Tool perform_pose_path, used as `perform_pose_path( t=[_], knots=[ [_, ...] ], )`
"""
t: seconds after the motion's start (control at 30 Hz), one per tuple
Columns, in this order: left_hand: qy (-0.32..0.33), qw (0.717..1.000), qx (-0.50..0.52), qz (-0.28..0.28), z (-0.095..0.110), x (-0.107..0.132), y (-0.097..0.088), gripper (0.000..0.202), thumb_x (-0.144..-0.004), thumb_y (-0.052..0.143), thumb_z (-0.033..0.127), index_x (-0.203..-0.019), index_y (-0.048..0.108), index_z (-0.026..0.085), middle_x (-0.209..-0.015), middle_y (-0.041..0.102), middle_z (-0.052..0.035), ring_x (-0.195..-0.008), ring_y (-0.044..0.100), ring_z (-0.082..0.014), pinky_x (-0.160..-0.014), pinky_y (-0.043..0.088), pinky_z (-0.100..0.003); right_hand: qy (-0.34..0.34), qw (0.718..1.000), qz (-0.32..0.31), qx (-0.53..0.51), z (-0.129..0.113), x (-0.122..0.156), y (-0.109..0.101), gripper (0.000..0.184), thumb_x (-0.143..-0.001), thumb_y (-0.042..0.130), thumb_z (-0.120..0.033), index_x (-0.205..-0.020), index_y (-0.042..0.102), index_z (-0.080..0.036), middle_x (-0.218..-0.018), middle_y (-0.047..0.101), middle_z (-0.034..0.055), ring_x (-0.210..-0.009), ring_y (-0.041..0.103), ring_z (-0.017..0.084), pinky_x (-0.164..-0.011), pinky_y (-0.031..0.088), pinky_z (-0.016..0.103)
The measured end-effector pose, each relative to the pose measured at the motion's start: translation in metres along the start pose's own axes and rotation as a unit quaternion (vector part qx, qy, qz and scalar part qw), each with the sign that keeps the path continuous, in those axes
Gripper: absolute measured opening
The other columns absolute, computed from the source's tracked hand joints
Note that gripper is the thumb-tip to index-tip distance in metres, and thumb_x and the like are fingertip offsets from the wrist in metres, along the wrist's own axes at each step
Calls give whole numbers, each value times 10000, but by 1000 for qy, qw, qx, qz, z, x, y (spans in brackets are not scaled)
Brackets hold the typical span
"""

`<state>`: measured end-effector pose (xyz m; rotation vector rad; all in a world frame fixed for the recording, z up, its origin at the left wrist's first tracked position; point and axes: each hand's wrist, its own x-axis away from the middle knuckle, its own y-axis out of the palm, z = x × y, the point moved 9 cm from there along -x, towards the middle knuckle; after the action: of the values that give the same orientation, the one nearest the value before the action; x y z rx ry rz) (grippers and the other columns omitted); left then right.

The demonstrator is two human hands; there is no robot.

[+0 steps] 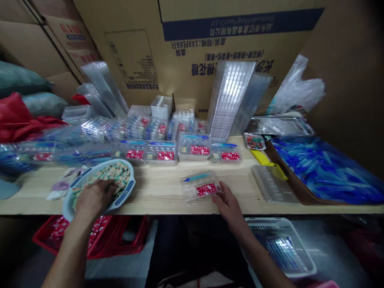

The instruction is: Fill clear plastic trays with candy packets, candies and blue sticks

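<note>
My left hand [97,195] reaches into a light-blue plastic basin [129,188] filled with small flat pieces [118,172] in green and pinkish beige. Its fingers curl down among them; the tips are hidden, so I cannot see what they pinch. At the table's front, my right hand [228,202] grips the right edge of a clear plastic tray [189,194] between thumb and fingers. In that tray lie a blue pen [196,177] along the back and a red packet with a white pattern [206,189].
Filled clear trays [193,150] stand stacked behind. Tall stacks of clear trays [231,96] lean against a cardboard box [180,52]. Right are a yellow object [264,158], a clear tray [273,184] and a carton of blue pens [327,172]. Below sit red [132,244] and white baskets [310,260].
</note>
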<state>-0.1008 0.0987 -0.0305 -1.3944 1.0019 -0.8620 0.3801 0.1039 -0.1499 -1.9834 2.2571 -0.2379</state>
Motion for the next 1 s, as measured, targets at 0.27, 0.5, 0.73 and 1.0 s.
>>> perform_pose_path(
  t=[0.27,0.5,0.73,1.0],
  knots=[
    [-98,976,156,118,-16,19,-12,314,-845,587,364,-1017,774,179,-1009,756,-133,-939,669,-315,-816,488,-382,-236,931,24,277,-56,15,8,524,-905,485,-292,-1401,499,-125,-1391,493,251,-1315,491,400,-1031,460,656],
    [-117,811,524,234,-39,26,-17,217,-789,632,342,-908,682,167,-834,685,-27,-780,616,-171,-772,486,-278,-257,894,23,367,-72,1,-8,492,-935,456,-441,-1305,590,-144,-1353,511,252,-1320,475,463,-1022,444,678],
    [-123,564,815,-45,56,24,7,286,-646,857,245,-834,675,129,-753,646,-4,-611,579,-86,-581,491,-192,-268,939,-113,183,-117,9,60,304,-930,465,-347,-1147,654,-249,-1043,681,102,-940,665,267,-834,554,422],
    [-64,463,844,-264,213,71,38,457,-595,911,157,-1001,703,120,-812,731,-44,-662,662,-120,-609,532,-219,-86,971,-224,-18,-116,-15,113,366,-841,588,-447,-1115,603,-206,-716,572,-24,-586,508,144,-522,400,265]
  ],
)
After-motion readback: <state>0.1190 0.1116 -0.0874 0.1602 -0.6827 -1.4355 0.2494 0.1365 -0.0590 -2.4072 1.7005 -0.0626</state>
